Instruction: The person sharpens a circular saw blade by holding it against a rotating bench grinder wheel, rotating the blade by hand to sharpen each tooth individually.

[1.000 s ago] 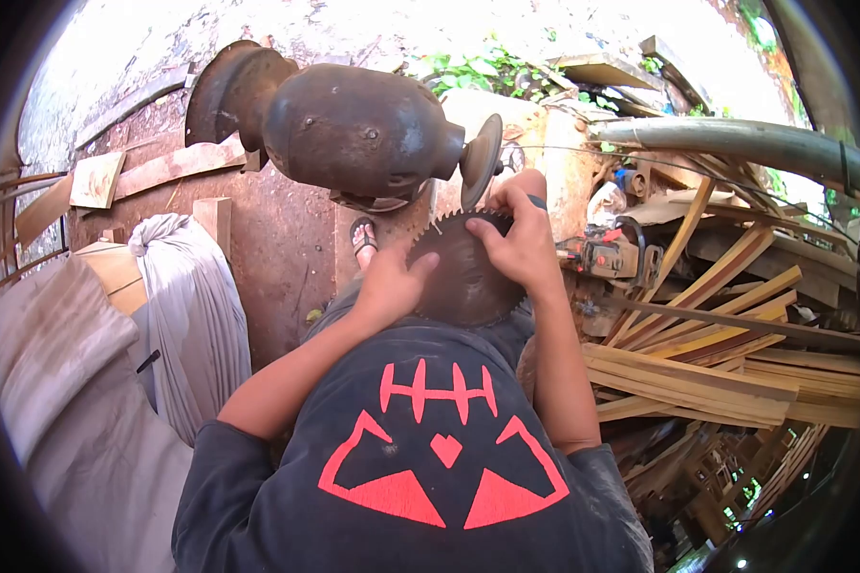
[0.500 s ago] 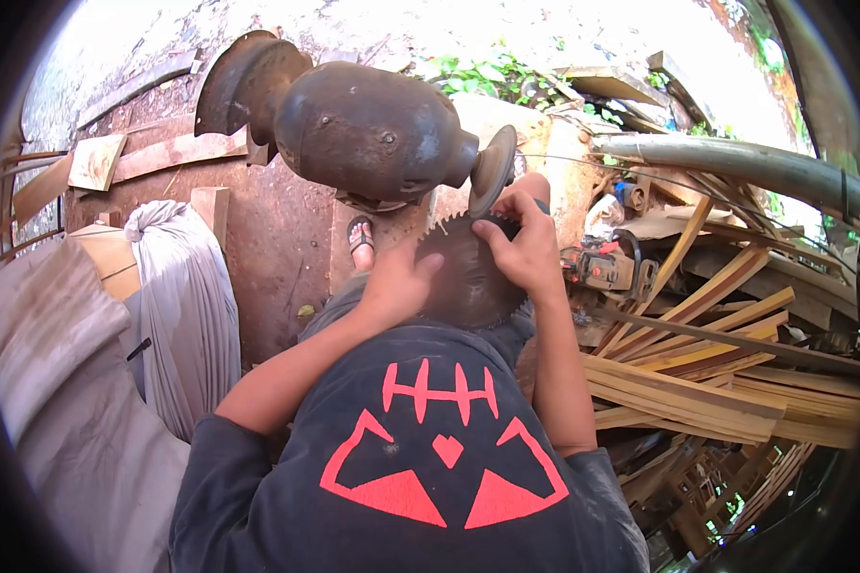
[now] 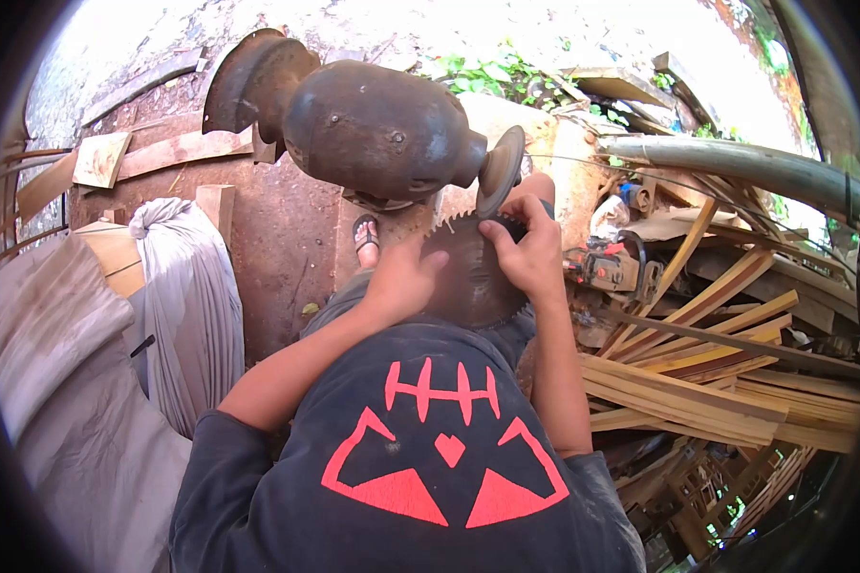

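Both of my hands hold a dark, toothed circular saw blade [image 3: 470, 282] close in front of my body. My left hand [image 3: 406, 282] grips its left side, thumb lying on the face and the other fingers hidden behind. At the upper right edge, my right hand [image 3: 528, 244] pinches the blade with its thumb on the face. The blade's top teeth are right at the grinding wheel [image 3: 503, 172], which sits on the right end of a rusty bench grinder [image 3: 377, 124]. A wide metal flange [image 3: 244, 86] is on the motor's left end.
At right lie a pile of wood strips [image 3: 688, 392], a red and black power tool [image 3: 607, 267] and a long metal pipe [image 3: 736, 162]. Grey cloth [image 3: 186, 286] drapes over something at left. Wood boards [image 3: 182, 148] lie beyond it, and a sandalled foot [image 3: 366, 239] shows below the motor.
The view has shifted slightly, so the scene sits a little further right. Both hands keep their hold on the saw blade, which stays at the wheel.
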### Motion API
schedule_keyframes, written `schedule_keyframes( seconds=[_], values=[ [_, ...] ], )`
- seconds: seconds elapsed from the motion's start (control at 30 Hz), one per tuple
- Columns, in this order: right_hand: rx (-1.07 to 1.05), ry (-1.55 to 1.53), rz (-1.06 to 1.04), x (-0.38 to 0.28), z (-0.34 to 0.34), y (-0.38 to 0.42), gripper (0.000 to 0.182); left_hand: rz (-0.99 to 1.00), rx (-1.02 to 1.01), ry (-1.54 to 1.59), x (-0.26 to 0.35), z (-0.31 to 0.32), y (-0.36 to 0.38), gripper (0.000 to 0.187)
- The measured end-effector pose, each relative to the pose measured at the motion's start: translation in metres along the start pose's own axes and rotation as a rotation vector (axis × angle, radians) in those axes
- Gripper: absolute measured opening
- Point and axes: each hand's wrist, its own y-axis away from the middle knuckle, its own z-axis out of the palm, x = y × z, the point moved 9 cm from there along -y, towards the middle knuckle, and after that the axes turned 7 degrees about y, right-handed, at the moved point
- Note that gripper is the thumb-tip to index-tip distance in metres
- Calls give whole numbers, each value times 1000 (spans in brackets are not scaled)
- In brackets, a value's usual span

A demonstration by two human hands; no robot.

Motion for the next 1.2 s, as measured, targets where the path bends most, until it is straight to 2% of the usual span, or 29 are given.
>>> schedule_keyframes(
  seconds=[1.2],
  values=[
    [36,-19,19,2,-1,3,32,48,-12,-66,-9,1,-7,34]
  ],
)
